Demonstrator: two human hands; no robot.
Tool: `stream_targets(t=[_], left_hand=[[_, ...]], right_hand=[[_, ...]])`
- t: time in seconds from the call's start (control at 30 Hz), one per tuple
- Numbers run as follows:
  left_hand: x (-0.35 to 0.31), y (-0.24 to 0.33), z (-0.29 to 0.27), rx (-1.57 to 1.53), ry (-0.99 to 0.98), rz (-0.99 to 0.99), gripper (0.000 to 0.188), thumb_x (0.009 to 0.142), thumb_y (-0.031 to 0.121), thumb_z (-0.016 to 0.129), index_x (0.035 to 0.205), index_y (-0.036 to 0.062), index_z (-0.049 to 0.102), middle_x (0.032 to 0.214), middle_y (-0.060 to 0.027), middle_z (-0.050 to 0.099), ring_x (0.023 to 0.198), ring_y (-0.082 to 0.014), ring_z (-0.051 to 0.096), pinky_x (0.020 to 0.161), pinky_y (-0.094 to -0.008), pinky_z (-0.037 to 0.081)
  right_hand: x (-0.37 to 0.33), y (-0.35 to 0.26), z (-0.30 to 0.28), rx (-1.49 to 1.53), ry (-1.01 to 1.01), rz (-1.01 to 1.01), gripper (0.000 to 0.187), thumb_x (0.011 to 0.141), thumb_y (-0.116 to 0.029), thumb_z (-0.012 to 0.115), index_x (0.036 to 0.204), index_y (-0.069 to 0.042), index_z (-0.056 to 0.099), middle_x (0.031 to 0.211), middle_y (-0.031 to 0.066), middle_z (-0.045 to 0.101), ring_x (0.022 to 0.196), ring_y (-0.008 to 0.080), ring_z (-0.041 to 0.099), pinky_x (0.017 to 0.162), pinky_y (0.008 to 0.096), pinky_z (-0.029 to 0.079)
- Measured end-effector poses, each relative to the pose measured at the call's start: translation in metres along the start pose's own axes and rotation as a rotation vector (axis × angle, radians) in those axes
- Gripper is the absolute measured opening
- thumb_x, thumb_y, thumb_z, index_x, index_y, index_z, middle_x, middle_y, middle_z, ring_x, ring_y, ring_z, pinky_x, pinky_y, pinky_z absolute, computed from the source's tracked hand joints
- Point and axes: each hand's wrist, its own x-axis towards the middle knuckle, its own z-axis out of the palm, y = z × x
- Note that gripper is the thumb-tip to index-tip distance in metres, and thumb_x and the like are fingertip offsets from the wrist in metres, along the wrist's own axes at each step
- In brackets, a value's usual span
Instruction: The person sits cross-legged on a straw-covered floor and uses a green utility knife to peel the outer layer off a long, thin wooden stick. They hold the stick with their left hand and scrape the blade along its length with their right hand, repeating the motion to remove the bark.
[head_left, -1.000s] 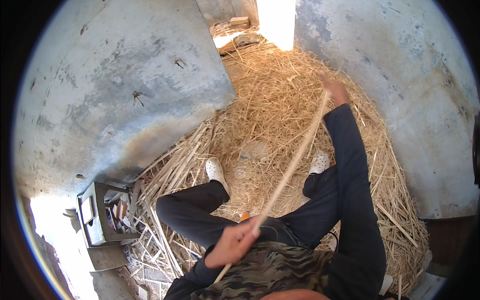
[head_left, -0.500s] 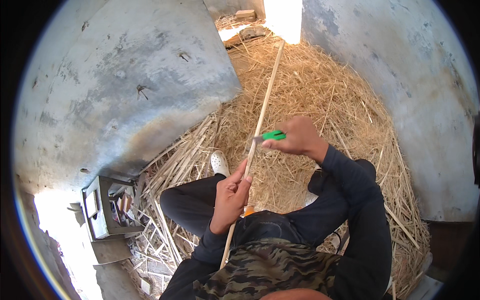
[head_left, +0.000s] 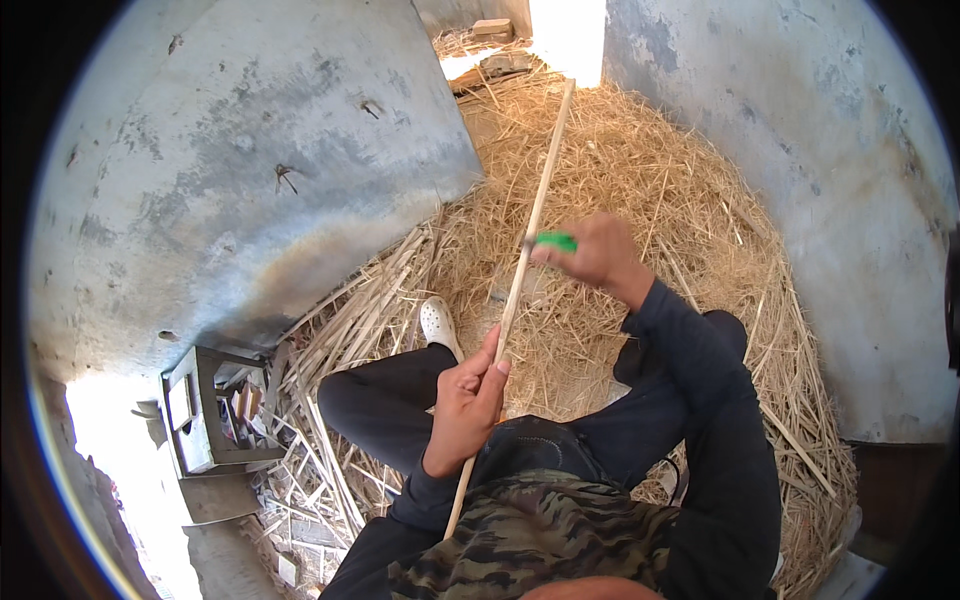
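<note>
A long pale wooden strip [head_left: 548, 175] runs slantwise from beside my waist up toward the bright doorway. My left hand [head_left: 468, 402] grips its lower part, thumb and fingers closed around it. In my right hand [head_left: 600, 255] is a green-handled knife [head_left: 556, 242], its blade end against the strip, farther along than my left hand. Motion blurs the blade and the fingers of the right hand somewhat.
Straw-like shavings [head_left: 640, 190] cover the floor around my crossed legs. Split strips [head_left: 345, 320] lie heaped at the left, near a small grey cabinet [head_left: 200, 410] holding odds and ends. Worn plaster walls [head_left: 300, 120] stand on both sides. A brick [head_left: 492, 28] lies beyond the shavings.
My right hand and the knife have moved farther up the strip, away from my body. The strip has shifted slightly to the right, still in my left hand.
</note>
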Motion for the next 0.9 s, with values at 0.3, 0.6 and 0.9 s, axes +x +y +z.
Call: stream_targets(t=[0.3, 0.6, 0.9], left_hand=[[-0.004, 0.006, 0.004, -0.018, 0.004, -0.042, 0.044, 0.098, 0.007, 0.05, 0.141, 0.0004, 0.041, 0.064, 0.0093, 0.038, 0.054, 0.0006, 0.032, 0.048, -0.0171, 0.027], [-0.024, -0.005, 0.006, 0.057, -0.098, -0.013, 0.044, 0.098, 0.006, 0.049, 0.14, -0.0008, 0.041, 0.07, 0.0084, 0.038, 0.059, -0.0003, 0.032, 0.051, -0.0173, 0.028], [-0.04, -0.001, 0.007, 0.126, -0.144, -0.053, 0.042, 0.097, 0.009, 0.051, 0.137, -0.0036, 0.045, 0.069, 0.008, 0.041, 0.061, -0.0004, 0.034, 0.054, -0.0178, 0.031]], right_hand=[[-0.011, 0.012, 0.022, 0.012, 0.035, -0.098, 0.075, 0.079, -0.081, 0.042, 0.052, -0.013, 0.059, 0.039, -0.0008, 0.038, 0.033, 0.0148, 0.039, 0.034, 0.0328, 0.029], [0.034, 0.092, -0.005, -0.239, 0.098, 0.143, 0.07, 0.083, -0.079, 0.037, 0.07, -0.017, 0.066, 0.043, -0.0009, 0.044, 0.035, 0.0134, 0.04, 0.034, 0.0311, 0.03], [0.047, 0.159, -0.025, -0.368, 0.173, 0.234, 0.072, 0.082, -0.076, 0.043, 0.062, -0.011, 0.065, 0.048, 0.0071, 0.051, 0.044, 0.0239, 0.053, 0.045, 0.0381, 0.04]])
